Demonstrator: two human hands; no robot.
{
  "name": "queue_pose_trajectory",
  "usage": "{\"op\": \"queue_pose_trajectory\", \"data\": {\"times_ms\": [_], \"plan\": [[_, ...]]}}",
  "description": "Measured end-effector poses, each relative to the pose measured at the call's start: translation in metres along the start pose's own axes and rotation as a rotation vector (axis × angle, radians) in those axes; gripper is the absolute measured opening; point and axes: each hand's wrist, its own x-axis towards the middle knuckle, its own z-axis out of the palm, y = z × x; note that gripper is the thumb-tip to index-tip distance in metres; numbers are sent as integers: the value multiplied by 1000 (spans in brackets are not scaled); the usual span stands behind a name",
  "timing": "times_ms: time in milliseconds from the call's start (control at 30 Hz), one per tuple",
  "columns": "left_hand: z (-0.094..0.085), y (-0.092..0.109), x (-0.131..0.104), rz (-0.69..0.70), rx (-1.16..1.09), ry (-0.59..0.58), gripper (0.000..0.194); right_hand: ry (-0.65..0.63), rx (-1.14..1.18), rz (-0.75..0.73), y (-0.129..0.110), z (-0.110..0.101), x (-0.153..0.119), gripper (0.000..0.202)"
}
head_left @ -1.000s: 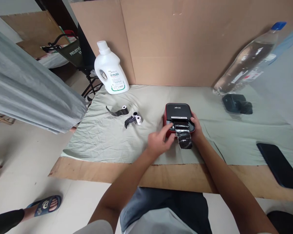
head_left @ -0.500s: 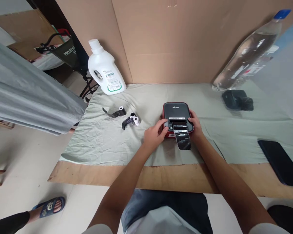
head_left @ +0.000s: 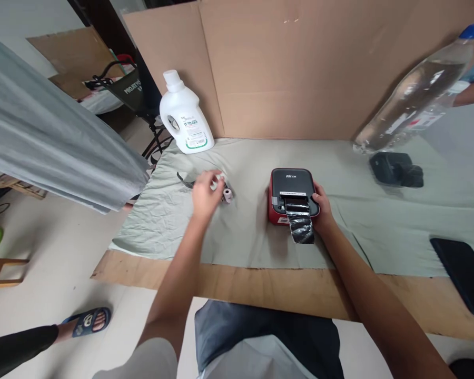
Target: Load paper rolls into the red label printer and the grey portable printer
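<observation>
A black and red label printer (head_left: pixel 293 181) sits on the pale green cloth, a strip of shiny black film (head_left: pixel 301 229) hanging from its front slot. My right hand (head_left: pixel 323 209) grips the printer's right side, thumb on the top edge. Over the small rolls to the left is my left hand (head_left: pixel 208 193), its thumb and fingers curved and apart with nothing seen between them. A small pinkish-white roll (head_left: pixel 227 196) lies just right of that hand. The tail of a black ribbon (head_left: pixel 185 180) shows at its left; the rest is hidden behind the fingers.
A white detergent bottle (head_left: pixel 188 118) stands at the back left before a cardboard wall (head_left: pixel 292 68). Large clear bottles (head_left: pixel 414 100) lean at the back right, near a black object (head_left: pixel 395 169). A dark phone (head_left: pixel 464 273) lies right. Another person's arm shows far right; a slippered foot lower left.
My left hand has let go of the printer and moved left over the small rolls. My right hand still holds the printer. The whole view has shifted slightly, and an arm has appeared far right.
</observation>
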Motion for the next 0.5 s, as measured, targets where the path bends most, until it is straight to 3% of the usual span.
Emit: {"op": "queue_pose_trajectory", "data": {"times_ms": [67,200,300,500], "plan": [[-14,-29,33,-35,240,-58,40,12,4,-6,3,-1,1,56],[-23,-64,67,-71,411,-456,54,14,11,-10,7,-1,3,55],[-31,-67,61,-78,514,-491,51,20,43,0,7,-1,3,54],[-60,-63,17,-110,641,-488,42,37,82,33,4,0,2,52]]}}
